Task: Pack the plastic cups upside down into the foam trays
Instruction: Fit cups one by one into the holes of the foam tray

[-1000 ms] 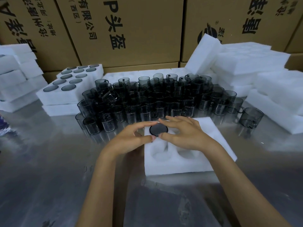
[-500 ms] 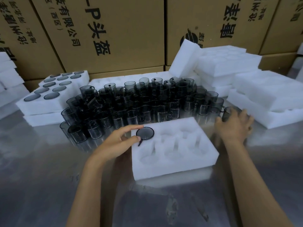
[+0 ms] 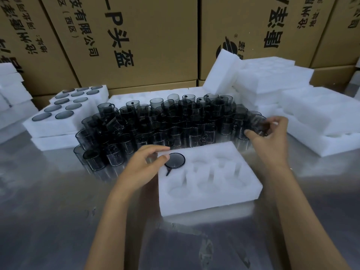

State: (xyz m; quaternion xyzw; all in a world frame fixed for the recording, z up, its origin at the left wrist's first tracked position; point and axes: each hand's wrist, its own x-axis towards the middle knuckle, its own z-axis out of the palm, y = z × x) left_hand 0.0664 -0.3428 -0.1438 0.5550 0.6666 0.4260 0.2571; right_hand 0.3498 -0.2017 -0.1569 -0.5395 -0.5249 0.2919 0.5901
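A white foam tray (image 3: 210, 199) lies in front of me on the metal table. One smoky grey cup (image 3: 175, 161) sits upside down in its far left pocket, handle toward me; the other pockets hold nothing. My left hand (image 3: 143, 167) rests at the tray's left edge, thumb touching that cup's rim, fingers loosely curled. My right hand (image 3: 269, 134) grips a grey cup (image 3: 258, 124) at the right end of the big cluster of cups (image 3: 155, 125) behind the tray.
A filled foam tray (image 3: 64, 112) stands stacked at the back left. Piles of white foam trays (image 3: 315, 112) crowd the right and far left. Cardboard boxes (image 3: 136, 39) wall the back. Bare metal table (image 3: 48, 201) lies near me.
My right hand left the tray, reached right to the cup cluster and closed its fingers round a cup. My left hand stayed by the inverted cup. The camera moved closer.
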